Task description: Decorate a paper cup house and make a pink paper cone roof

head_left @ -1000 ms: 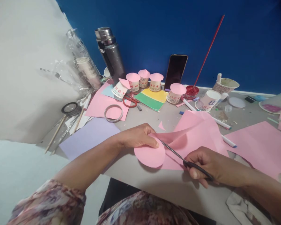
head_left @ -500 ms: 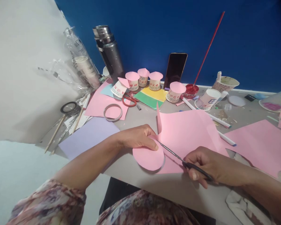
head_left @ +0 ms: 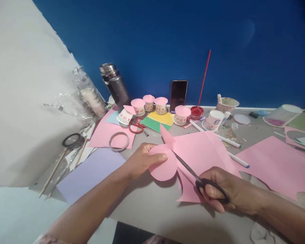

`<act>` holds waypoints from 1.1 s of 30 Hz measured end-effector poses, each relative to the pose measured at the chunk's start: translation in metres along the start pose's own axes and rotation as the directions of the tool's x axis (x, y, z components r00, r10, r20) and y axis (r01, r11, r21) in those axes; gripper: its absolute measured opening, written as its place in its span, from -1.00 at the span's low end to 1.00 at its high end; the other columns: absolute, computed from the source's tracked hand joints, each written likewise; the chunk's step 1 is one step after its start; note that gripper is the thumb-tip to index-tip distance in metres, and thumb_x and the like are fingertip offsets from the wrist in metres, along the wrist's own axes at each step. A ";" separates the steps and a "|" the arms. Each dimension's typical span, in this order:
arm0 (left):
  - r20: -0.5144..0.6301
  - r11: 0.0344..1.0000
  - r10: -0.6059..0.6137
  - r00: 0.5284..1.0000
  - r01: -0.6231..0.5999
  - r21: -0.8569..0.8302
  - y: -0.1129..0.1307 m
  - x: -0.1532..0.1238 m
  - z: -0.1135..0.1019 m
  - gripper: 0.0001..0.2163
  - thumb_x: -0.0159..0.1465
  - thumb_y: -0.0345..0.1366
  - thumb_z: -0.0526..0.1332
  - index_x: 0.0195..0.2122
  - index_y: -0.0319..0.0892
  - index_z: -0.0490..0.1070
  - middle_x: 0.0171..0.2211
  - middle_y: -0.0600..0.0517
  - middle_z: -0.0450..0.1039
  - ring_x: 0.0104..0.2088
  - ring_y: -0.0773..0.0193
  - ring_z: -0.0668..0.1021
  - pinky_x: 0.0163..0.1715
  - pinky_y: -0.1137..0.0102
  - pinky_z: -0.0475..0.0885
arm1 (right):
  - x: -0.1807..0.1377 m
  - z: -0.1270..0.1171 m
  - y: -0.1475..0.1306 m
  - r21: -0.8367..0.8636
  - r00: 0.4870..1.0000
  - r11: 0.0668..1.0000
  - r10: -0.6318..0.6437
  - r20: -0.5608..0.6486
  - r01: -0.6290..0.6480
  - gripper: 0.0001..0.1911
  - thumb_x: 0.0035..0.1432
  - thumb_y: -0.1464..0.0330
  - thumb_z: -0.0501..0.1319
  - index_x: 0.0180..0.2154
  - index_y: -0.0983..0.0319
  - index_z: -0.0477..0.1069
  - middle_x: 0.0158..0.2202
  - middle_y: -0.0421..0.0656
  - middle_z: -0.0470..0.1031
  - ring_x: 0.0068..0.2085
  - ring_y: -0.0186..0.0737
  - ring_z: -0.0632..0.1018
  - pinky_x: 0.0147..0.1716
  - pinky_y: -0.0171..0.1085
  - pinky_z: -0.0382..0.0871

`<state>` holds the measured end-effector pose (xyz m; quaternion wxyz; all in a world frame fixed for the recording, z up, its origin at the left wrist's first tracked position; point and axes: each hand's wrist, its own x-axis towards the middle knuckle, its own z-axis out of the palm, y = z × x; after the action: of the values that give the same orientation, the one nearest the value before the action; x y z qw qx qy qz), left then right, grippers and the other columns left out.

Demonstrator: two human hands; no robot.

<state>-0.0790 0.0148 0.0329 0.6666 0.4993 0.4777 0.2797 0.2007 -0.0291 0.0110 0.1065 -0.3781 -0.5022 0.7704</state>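
My left hand [head_left: 142,158] pinches a round pink paper piece [head_left: 163,166] that is still joined to a larger pink sheet [head_left: 203,156] lifted off the grey table [head_left: 152,206]. My right hand [head_left: 221,189] grips black-handled scissors [head_left: 193,173], whose blades point up-left into the paper right beside the round piece. A small pink flap sticks up just above the blades.
Several paper cups with pink paper tops [head_left: 160,105] stand at the back by a phone [head_left: 178,95], a steel flask [head_left: 114,86] and a red paint pot with a stick [head_left: 197,112]. Red scissors [head_left: 136,126], tape rings [head_left: 119,141], markers [head_left: 228,141] and more coloured sheets [head_left: 274,166] lie around.
The view tilted up. My left hand lifted and turned the round piece, and the scissors cut further around it, with the sheet now hanging lower at the right.
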 end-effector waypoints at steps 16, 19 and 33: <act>-0.077 0.998 -0.040 0.996 0.036 -0.048 0.000 0.000 0.005 -0.65 0.08 -0.05 0.48 -0.40 -0.31 0.62 -0.47 -0.07 0.59 -0.50 0.24 0.57 -0.52 0.43 0.36 | 0.005 0.003 0.014 0.090 0.997 0.994 -0.070 0.035 0.066 -0.30 0.01 -0.26 0.39 -0.56 0.24 0.34 -0.67 -0.27 0.35 -0.68 -0.49 0.11 -0.67 -0.36 -0.07; -0.092 0.995 -0.058 0.994 0.050 -0.091 0.003 0.000 0.008 -0.64 0.02 -0.05 0.51 -0.42 -0.31 0.61 -0.48 -0.07 0.59 -0.51 0.23 0.57 -0.51 0.41 0.36 | 0.005 0.003 0.016 0.110 0.996 0.991 -0.083 0.043 0.078 -0.28 0.00 -0.30 0.36 -0.52 0.26 0.37 -0.67 -0.27 0.35 -0.68 -0.49 0.11 -0.66 -0.36 -0.08; -0.077 0.983 -0.080 0.994 0.066 -0.169 0.005 0.000 0.011 -0.69 -0.04 -0.12 0.52 -0.52 -0.30 0.58 -0.57 -0.01 0.53 -0.57 0.31 0.52 -0.55 0.44 0.32 | 0.005 0.002 0.016 0.108 0.999 0.993 -0.042 0.017 0.040 -0.39 0.04 -0.13 0.44 -0.56 0.25 0.36 -0.66 -0.26 0.38 -0.69 -0.50 0.11 -0.66 -0.36 -0.11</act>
<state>-0.0685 0.0121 0.0383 0.6952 0.4119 0.4980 0.3146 0.1994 -0.0352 -0.0047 0.1375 -0.3541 -0.4687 0.7975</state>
